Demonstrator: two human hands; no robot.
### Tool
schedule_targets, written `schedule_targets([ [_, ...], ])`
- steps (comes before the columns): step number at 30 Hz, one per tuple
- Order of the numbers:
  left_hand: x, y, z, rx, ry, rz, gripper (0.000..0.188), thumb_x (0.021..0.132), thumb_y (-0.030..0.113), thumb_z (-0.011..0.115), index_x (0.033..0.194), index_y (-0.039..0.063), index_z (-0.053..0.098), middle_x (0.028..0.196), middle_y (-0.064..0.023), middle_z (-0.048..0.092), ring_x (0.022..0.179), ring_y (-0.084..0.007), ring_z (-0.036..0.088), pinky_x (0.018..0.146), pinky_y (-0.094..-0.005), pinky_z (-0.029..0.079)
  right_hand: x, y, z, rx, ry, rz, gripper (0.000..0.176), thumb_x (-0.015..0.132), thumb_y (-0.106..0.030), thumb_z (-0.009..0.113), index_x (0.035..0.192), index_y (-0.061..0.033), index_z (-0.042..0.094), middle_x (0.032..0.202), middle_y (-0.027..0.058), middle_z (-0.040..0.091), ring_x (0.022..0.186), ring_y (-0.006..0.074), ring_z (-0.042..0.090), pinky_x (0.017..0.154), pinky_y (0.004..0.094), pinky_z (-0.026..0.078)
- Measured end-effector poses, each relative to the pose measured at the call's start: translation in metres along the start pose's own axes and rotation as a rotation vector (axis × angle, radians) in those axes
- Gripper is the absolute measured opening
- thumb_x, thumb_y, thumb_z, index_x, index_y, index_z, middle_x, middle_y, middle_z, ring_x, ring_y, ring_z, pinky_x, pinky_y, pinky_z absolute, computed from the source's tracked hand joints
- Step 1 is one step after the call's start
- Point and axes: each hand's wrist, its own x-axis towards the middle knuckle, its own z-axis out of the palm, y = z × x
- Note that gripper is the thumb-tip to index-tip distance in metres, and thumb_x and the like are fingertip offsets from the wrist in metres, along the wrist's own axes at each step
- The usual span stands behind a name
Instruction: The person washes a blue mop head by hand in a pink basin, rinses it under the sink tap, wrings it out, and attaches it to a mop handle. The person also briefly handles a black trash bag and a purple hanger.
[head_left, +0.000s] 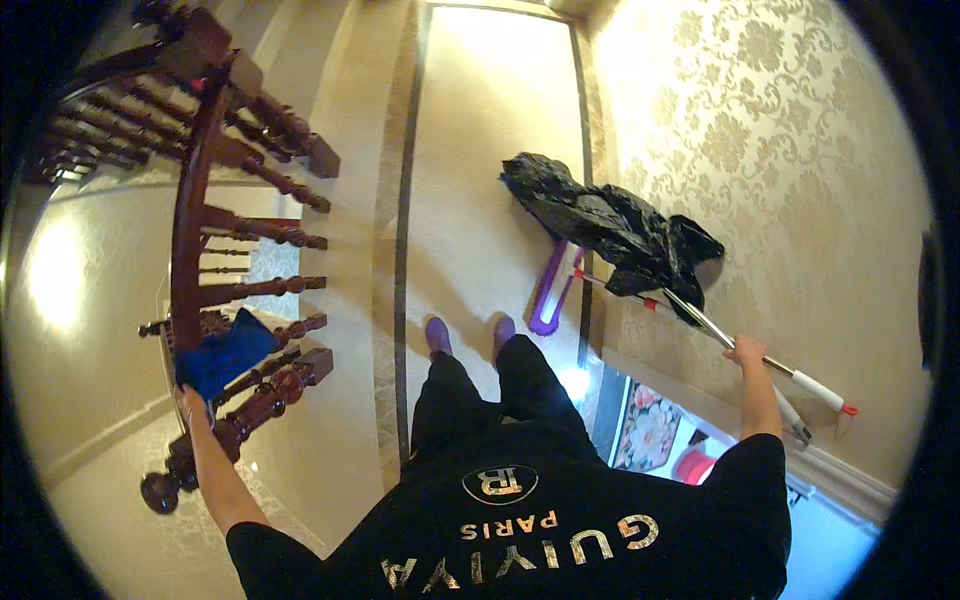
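Note:
My left hand (193, 403) grips a blue cloth (225, 356) draped over the dark red wooden handrail (187, 255). Its fingers are partly hidden at the cloth's edge. On the other side, my right hand (744, 350) is closed around shiny metal poles (705, 324); one ends in a white grip (816, 390), another in a grey one (793, 416). A flat mop head with purple fringe (551, 292) rests on the floor at the far end of one pole. Crumpled black plastic (622, 225), apparently a bag, hangs over the poles and hides part of them.
Turned balusters (262, 292) and a newel post (247, 420) line the left, with stair steps (300, 67) beyond. Patterned wallpaper (727, 135) covers the right wall. A doorway at lower right shows a floral mat (649, 431) and a pink round object (694, 466).

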Motion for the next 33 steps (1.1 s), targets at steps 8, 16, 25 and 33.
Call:
schedule_targets([
  [8,-0.101,0.143,-0.019,0.076,0.265,0.571,0.044,0.075,0.009,0.050,0.117,-0.002,0.045,0.116,-0.0195,0.048,0.105,-0.0335,0.046,0.088,-0.0445,0.038,0.016,0.003,0.023,-0.042,0.194,-0.157,0.030,0.061,-0.020,0.069,0.088,-0.0116,0.060,0.084,0.0127,0.061,0.080,0.0308,0.059,0.068,0.0419,0.047],
  [16,-0.602,0.421,0.060,-0.353,-1.149,1.711,0.044,0.077,0.024,0.052,0.117,0.006,0.047,0.122,-0.0184,0.045,0.116,-0.0320,0.042,0.096,-0.0387,0.035,0.033,-0.005,0.052,0.096,0.308,-0.194,0.011,0.063,-0.013,0.062,0.074,-0.0104,0.063,0.073,0.0123,0.061,0.072,0.0293,0.060,0.063,0.0399,0.046],
  [25,-0.909,0.545,0.006,0.040,-0.925,2.480,0.072,0.079,0.032,0.058,0.137,0.035,0.015,0.133,-0.0228,0.031,0.080,-0.0338,0.062,0.063,-0.0393,0.052,0.019,-0.013,0.014,0.173,0.326,-0.176,0.009,0.074,-0.013,0.052,0.077,-0.0106,0.060,0.086,0.0078,0.059,0.089,0.0224,0.055,0.077,0.0363,0.039],
  [33,-0.864,0.687,0.039,-0.262,-0.808,2.365,0.014,0.077,0.010,0.050,0.089,0.008,0.054,0.089,-0.0174,0.057,0.080,-0.0336,0.059,0.068,-0.0415,0.049,0.008,-0.035,-0.016,0.429,0.139,-0.124,0.014,0.073,-0.012,0.051,0.077,-0.0067,0.064,0.076,0.0131,0.064,0.071,0.0269,0.064,0.059,0.0376,0.050],
])
